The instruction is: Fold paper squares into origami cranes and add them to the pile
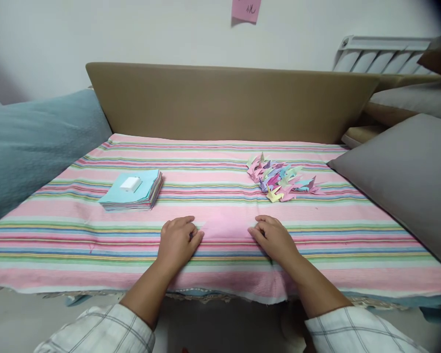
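Note:
A pale pink sheet of origami paper [228,226] lies on the striped cloth between my hands, its lower edge straight and towards me. My left hand [176,238] has its thumb at the paper's left corner, with the fingers curled. At the opposite corner, the thumb and bent fingers of my right hand [275,238] close on the paper. The hands partly hide both corners. Beyond my right hand rests a pile of folded paper cranes [275,177] in several pastel colours. To the left is a stack of coloured square paper [132,198], light blue on top.
A small white block [131,184] sits on the paper stack. The striped cloth [206,171] covers the surface up to a brown backboard [228,103]. Grey cushions [407,171] line the right side, and a blue-grey cushion [40,147] the left. A pink note [245,10] hangs on the wall.

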